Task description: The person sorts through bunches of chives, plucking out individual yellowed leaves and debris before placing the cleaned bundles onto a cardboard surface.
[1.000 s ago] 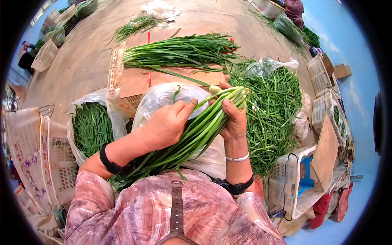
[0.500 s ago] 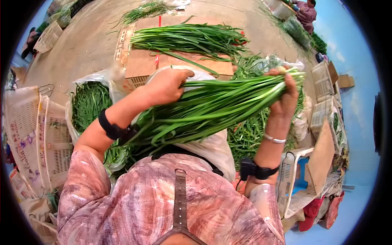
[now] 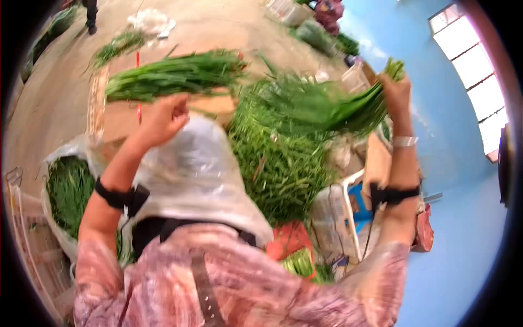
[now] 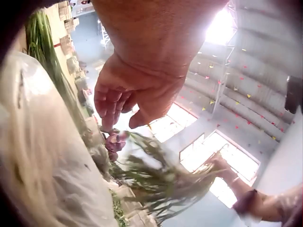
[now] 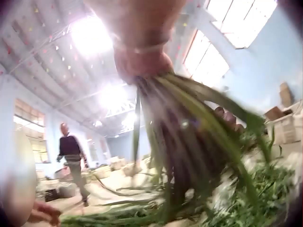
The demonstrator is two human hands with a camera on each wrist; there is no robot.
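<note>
My right hand (image 3: 396, 95), raised at the far right, grips a bunch of garlic chives (image 3: 348, 111) by its pale stem end. The long green leaves trail left, blurred, over a heap of loose chive leaves (image 3: 289, 169). In the right wrist view the leaves (image 5: 189, 127) fan down from the fist. My left hand (image 3: 169, 117) hangs over a white plastic-covered bundle (image 3: 190, 163) in front of me, its fingers loosely curled around nothing. In the left wrist view the left hand (image 4: 137, 90) shows bent, separate fingers. Beyond it another chive bunch (image 3: 169, 76) lies on a cardboard-topped crate (image 3: 117, 114).
A bag of greens (image 3: 68, 191) stands at my left beside pale plastic crates (image 3: 38, 245). At my right is a white crate (image 3: 329, 212) with something blue inside. A blue wall (image 3: 457, 163) rises on the right. In the right wrist view a person (image 5: 72, 158) stands farther back.
The right hand has swung the chive bunch out to the right and up, away from my lap. The left hand has come off the leaves. The head view has turned right.
</note>
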